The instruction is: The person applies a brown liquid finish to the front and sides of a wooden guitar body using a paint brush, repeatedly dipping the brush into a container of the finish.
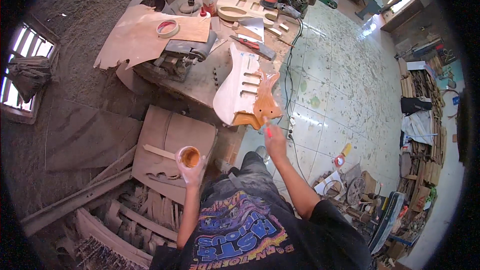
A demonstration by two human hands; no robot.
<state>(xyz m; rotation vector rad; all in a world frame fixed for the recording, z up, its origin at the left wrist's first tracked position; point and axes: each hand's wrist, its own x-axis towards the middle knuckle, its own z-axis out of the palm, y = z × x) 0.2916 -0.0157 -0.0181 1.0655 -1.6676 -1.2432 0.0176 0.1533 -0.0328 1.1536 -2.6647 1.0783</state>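
Where bench ends beside guitar body, floor opens.

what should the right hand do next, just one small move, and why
Probably draw the brush leftward over the pale wood: the guitar body is amber along its right side but mostly pale on its left, and the left hand holds a cup of amber liquid.

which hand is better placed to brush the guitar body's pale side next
Right, probably: the right hand holds the brush by the guitar body; the left hand holds a cup farther away.
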